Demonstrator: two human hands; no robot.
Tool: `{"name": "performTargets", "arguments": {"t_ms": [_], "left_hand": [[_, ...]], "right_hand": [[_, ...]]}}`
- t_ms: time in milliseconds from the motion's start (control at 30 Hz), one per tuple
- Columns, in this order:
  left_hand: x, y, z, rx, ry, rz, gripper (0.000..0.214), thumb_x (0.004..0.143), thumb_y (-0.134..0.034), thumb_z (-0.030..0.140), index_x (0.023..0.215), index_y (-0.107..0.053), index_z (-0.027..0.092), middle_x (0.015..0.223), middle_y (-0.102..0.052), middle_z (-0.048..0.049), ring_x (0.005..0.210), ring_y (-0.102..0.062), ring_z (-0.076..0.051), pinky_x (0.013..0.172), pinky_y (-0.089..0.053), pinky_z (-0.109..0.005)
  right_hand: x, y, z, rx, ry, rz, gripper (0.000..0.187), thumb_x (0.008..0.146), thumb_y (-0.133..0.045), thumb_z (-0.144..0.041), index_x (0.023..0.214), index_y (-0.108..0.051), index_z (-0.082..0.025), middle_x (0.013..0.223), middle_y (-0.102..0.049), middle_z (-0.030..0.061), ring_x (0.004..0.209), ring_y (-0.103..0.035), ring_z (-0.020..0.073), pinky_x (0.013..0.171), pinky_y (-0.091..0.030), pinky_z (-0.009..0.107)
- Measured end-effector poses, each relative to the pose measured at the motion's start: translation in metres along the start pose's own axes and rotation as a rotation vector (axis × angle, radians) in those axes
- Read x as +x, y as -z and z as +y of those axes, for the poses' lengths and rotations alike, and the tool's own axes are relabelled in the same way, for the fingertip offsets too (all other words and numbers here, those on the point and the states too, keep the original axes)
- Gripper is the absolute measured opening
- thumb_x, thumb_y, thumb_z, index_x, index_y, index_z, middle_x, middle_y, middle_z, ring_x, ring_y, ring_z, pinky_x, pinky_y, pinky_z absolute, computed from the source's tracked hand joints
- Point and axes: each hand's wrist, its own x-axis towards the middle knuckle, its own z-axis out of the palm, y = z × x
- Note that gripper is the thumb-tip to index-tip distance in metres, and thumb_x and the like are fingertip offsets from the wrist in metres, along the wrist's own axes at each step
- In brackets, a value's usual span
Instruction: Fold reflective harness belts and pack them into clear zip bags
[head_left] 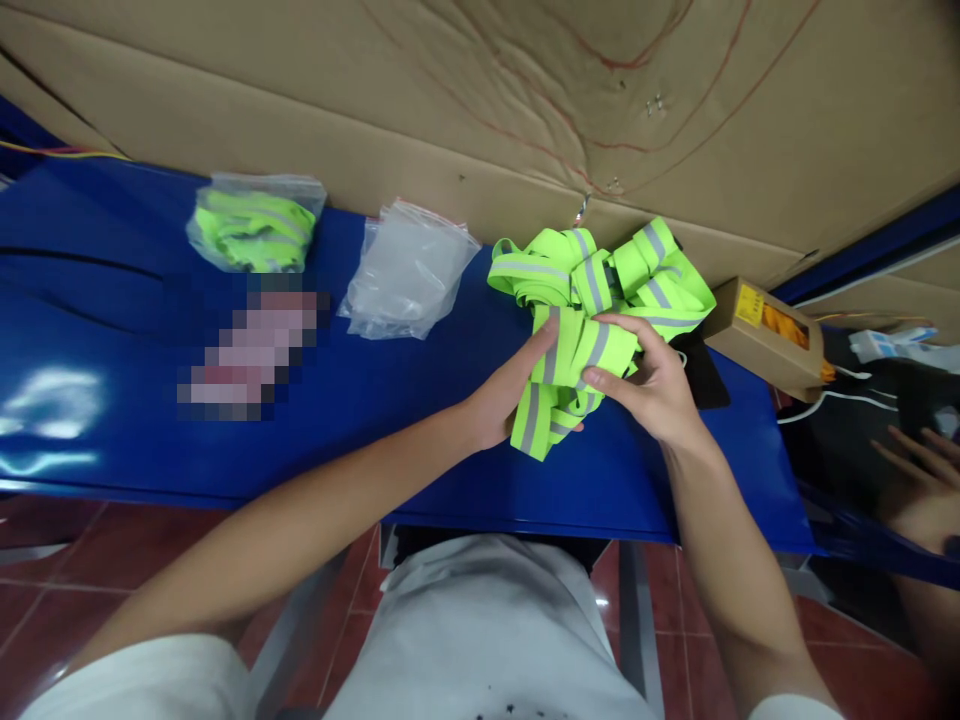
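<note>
Blue table (360, 430), cardboard panel (315, 130) behind. Far left: dark cable (82, 260) on the tabletop. Next, a clear bag of green strap (255, 230) by the rear edge; nearer the person, a pixelated patch, contents unreadable. Then a stack of clear bags (409, 275), lying flat, slightly fanned.

Person's left hand (510, 400) grips the left side of a folded lime-green strap (574, 345) with grey stripes; thumb on top, other fingers mostly hidden. Strap is held over the table, right of the bags; more looped lengths bunch behind it, near the panel. Right hand (652, 385) pinches the strap's right side, thumb and fingers curled round.

Right of it: dark flat object (709, 375), partly covered; open-windowed carton (750, 345), orange inside; white cable (802, 410). Far right, a co-worker's hand (926, 485), fingers spread, blurred.
</note>
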Motion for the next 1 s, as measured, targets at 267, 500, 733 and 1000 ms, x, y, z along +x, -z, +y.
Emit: {"name": "performTargets", "arguments": {"t_ms": [267, 500, 733, 1000], "left_hand": [[-0.001, 0.0, -0.002, 0.162, -0.02, 0.136, 0.057, 0.077, -0.082, 0.061, 0.115, -0.07, 0.02, 0.083, -0.075, -0.0077, 0.067, -0.072, -0.021, 0.055, -0.062, -0.033], [-0.005, -0.002, -0.003, 0.211, 0.041, 0.036, 0.057, 0.078, -0.084, 0.056, 0.12, -0.068, 0.02, 0.092, -0.077, -0.0091, 0.072, -0.074, -0.022, 0.059, -0.064, -0.036], [-0.003, 0.002, -0.009, 0.118, 0.112, 0.018, 0.07, 0.075, -0.084, 0.061, 0.129, -0.063, 0.021, 0.098, -0.078, -0.0124, 0.08, -0.077, -0.027, 0.065, -0.066, -0.04], [0.001, 0.001, -0.013, -0.211, 0.029, -0.143, 0.066, 0.089, -0.057, 0.076, 0.124, -0.071, 0.022, 0.12, -0.076, -0.0125, 0.109, -0.073, -0.03, 0.09, -0.063, -0.047]], "right_hand": [[0.001, -0.002, -0.003, 0.03, 0.012, -0.106, 0.07, 0.08, -0.086, -0.047, 0.144, -0.06, -0.034, 0.148, -0.06, 0.0022, 0.139, -0.053, 0.0312, 0.11, -0.051, 0.043], [0.001, 0.008, 0.008, 0.258, -0.224, -0.215, 0.068, 0.075, -0.091, -0.039, 0.138, -0.067, -0.037, 0.146, -0.063, -0.0009, 0.139, -0.056, 0.0318, 0.112, -0.05, 0.045], [0.0, 0.007, 0.004, 0.081, -0.182, -0.208, 0.052, 0.078, -0.087, -0.041, 0.127, -0.074, -0.031, 0.143, -0.066, 0.0019, 0.139, -0.057, 0.0321, 0.118, -0.045, 0.048], [-0.009, 0.002, -0.018, -0.166, 0.093, -0.009, 0.04, 0.09, -0.077, -0.037, 0.129, -0.073, -0.031, 0.128, -0.074, 0.0014, 0.116, -0.071, 0.0277, 0.103, -0.059, 0.043]]}}
